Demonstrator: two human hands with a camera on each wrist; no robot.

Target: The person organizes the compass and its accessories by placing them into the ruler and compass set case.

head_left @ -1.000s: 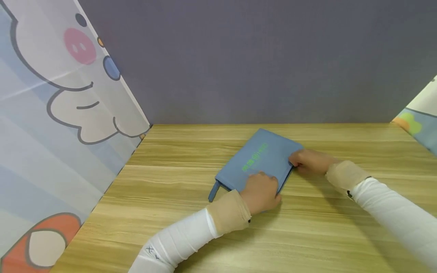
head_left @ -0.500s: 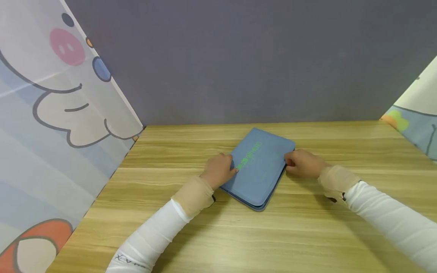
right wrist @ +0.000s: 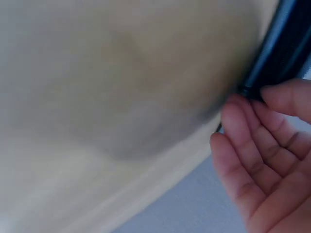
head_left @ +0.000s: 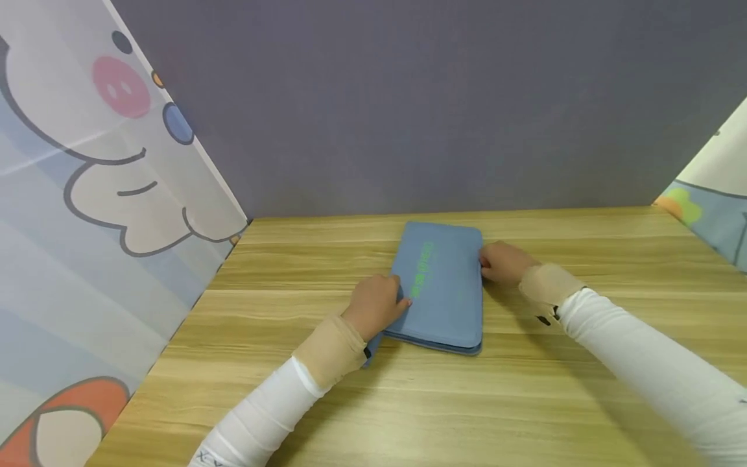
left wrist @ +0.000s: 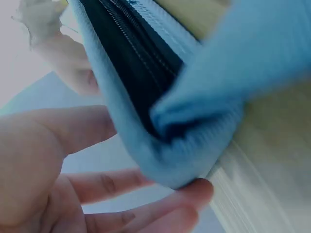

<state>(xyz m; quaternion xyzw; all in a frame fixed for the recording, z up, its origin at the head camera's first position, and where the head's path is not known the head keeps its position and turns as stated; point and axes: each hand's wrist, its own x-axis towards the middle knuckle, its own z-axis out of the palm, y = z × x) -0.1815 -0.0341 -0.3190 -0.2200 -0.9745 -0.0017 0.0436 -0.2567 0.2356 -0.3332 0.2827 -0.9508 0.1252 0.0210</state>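
Green print runs along my blue case (head_left: pixel 440 285) — too blurred to read; my sleeve (head_left: pixel 245 434) shows "X".

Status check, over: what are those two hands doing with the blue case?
Left hand holds the blue case at its left edge. Right hand touches its right edge. Case flat on the table, zipped. Nothing in the way.
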